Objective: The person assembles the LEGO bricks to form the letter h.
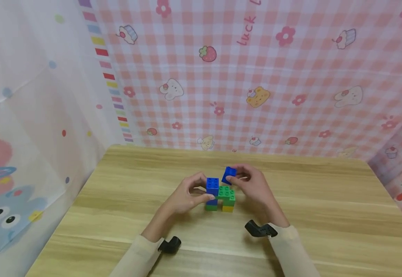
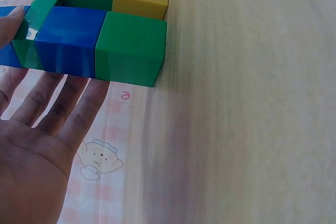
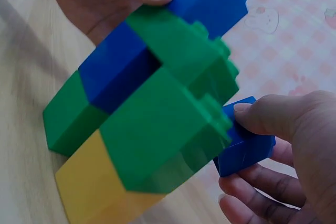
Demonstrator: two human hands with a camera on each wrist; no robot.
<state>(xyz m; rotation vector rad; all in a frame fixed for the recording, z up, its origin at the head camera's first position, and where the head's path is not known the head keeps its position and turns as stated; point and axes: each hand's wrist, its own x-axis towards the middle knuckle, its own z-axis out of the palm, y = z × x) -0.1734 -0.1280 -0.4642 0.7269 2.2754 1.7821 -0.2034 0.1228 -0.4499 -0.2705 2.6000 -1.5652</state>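
A small structure of toy building blocks stands on the wooden table in the head view. Its left column has a blue block (image 1: 212,184) on top, with a green one (image 2: 131,48) at the bottom. A green block (image 1: 224,191) bridges to the right column, green (image 3: 163,129) over yellow (image 1: 227,209). My left hand (image 1: 186,195) grips the left column near the top, thumb in front and fingers behind. To the right, my right hand (image 1: 253,184) pinches a loose blue block (image 1: 228,175) between thumb and fingers, tilted, just behind the bridge's right end.
The wooden table (image 1: 124,215) runs back to a pink checked cloth (image 1: 194,111). On the left hangs a white cloth (image 1: 41,115) with cartoon prints. Black wrist devices (image 1: 170,245) sit at both cream sleeves (image 1: 292,250).
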